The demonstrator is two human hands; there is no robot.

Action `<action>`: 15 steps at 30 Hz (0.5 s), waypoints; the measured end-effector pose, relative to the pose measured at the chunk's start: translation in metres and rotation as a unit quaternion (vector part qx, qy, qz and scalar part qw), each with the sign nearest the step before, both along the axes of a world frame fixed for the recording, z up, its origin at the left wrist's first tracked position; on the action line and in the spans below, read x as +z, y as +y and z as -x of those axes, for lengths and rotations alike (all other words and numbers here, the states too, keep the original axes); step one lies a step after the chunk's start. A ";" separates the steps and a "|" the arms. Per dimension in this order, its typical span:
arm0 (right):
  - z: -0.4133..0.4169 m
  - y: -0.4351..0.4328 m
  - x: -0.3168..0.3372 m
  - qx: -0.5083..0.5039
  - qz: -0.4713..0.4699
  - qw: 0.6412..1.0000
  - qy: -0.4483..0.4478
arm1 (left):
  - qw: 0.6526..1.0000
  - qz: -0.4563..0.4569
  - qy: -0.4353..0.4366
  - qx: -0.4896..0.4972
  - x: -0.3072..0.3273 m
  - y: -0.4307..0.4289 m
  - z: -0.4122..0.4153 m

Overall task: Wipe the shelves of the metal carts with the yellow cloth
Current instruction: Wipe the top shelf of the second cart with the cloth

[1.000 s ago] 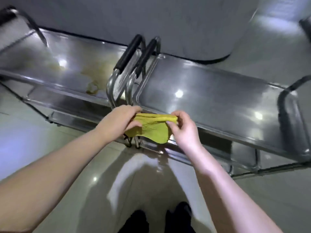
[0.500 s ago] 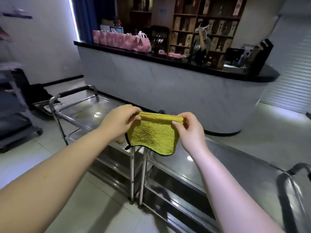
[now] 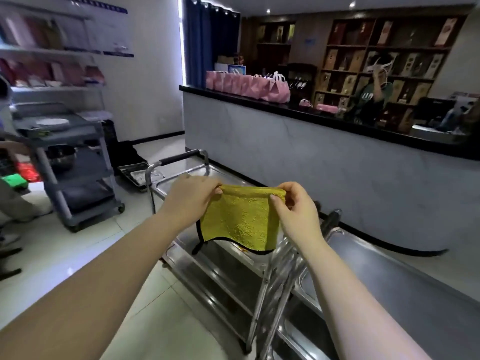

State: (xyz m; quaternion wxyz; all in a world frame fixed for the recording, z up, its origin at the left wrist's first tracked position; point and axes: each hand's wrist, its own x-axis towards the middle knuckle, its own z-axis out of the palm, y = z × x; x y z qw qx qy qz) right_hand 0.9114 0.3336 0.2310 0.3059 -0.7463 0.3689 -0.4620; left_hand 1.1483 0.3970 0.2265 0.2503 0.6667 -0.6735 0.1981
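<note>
Yellow cloth (image 3: 240,220) is held folded in the air above the metal carts (image 3: 389,276), top edge pinched by left hand (image 3: 191,194) and right hand (image 3: 294,206). Wiping appears not begun; lowering onto a shelf is required next.

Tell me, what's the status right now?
Left hand and right hand pinch top corners of yellow cloth. Cloth hangs above metal carts. Black cart handle beside right wrist.

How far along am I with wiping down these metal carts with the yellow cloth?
Done: nothing that shows; no shelf is being touched. In hand: the yellow cloth hangs in the air, pinched along its top edge by the left hand and the right hand, above the carts. Left: seemingly all the wiping, on the left cart and the right cart, top shelves and the lower ones.
</note>
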 end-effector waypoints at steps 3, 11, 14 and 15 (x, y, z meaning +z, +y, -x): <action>-0.058 -0.021 0.009 -0.002 -0.020 0.999 -0.039 | 0.998 0.048 -0.034 0.012 0.014 -0.025 -0.053; -0.150 -0.102 0.016 -0.064 -0.066 0.990 -0.105 | 0.998 0.063 0.000 0.001 0.033 -0.142 -0.135; -0.158 -0.140 0.014 -0.082 -0.058 0.990 -0.103 | 0.994 0.082 0.062 -0.033 0.028 -0.196 -0.142; -0.159 -0.154 0.016 -0.086 -0.055 0.990 -0.102 | 0.991 0.096 0.077 -0.043 0.028 -0.213 -0.142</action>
